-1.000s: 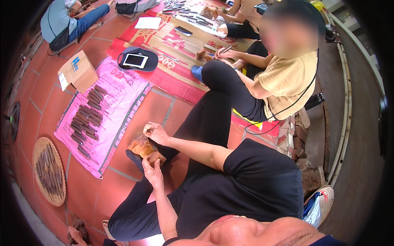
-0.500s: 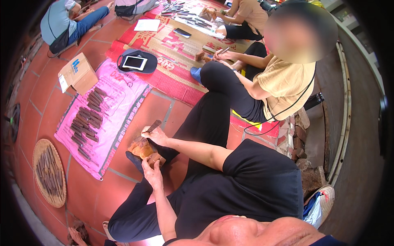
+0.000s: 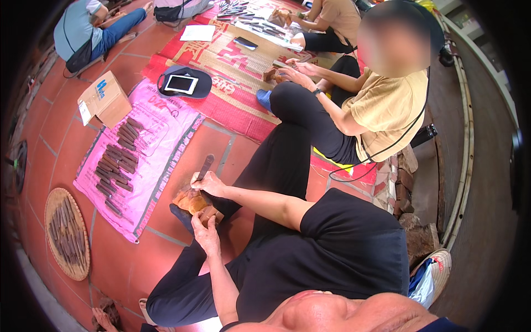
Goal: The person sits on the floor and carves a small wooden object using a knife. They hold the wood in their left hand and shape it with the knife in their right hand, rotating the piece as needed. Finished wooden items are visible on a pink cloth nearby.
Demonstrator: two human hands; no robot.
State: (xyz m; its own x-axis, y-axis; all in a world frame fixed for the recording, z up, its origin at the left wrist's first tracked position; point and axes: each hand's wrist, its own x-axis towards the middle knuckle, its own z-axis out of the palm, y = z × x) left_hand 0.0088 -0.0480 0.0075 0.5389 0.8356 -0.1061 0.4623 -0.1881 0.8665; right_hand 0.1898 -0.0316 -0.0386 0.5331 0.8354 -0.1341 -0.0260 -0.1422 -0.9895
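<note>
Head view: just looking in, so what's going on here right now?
The person's right hand grips a dark-handled tool at a brown wooden piece, which the left hand holds. Whether the tool's tip touches the wood can't be made out. Dark, slender pieces lie on a pink sheet, with more in a round woven tray. Another person in a tan shirt sits nearby.

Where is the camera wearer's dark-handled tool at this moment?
In the head view, the dark-handled tool is left of centre, upright in the right hand, just above the orange-brown wooden piece held by the left hand.
</note>
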